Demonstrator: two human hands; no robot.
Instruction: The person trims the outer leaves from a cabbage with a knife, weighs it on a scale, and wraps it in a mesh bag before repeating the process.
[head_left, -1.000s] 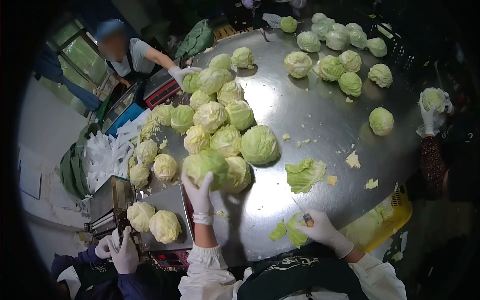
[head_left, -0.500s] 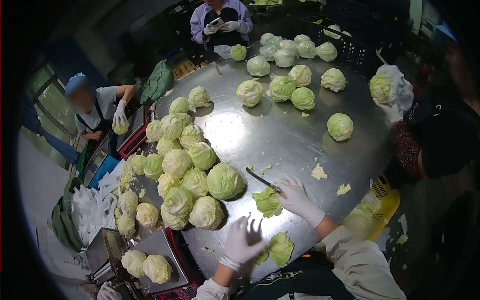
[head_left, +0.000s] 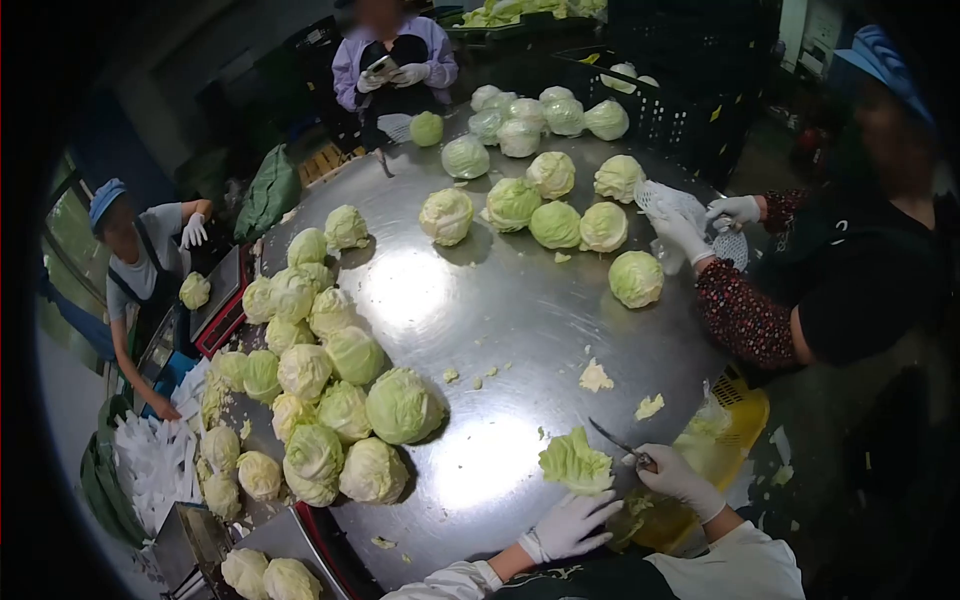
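My right hand (head_left: 682,483), in a white glove, is closed around the handle of a knife (head_left: 612,437), whose dark curved blade points up and left over the metal table (head_left: 500,345). My left hand (head_left: 572,527), also gloved, is open with its fingers stretched to the right, low by the table's near edge. Just above its fingertips lies a loose green cabbage leaf (head_left: 575,462). Another leaf piece (head_left: 628,522) shows between my two hands, at the edge by a yellow basket (head_left: 665,525). A large cabbage (head_left: 404,405) sits to the upper left of my hands.
Cabbages (head_left: 303,370) crowd the table's left side; wrapped ones (head_left: 520,137) stand at the far end by a black crate (head_left: 640,110). A co-worker at right handles white foam netting (head_left: 675,205). Two other people stand at the far side and left, near a red scale (head_left: 222,310).
My left hand has moved right toward the table's edge, with leaf pieces there. My right hand has shifted right with the knife. The co-worker's netting is now down beside the cabbages.
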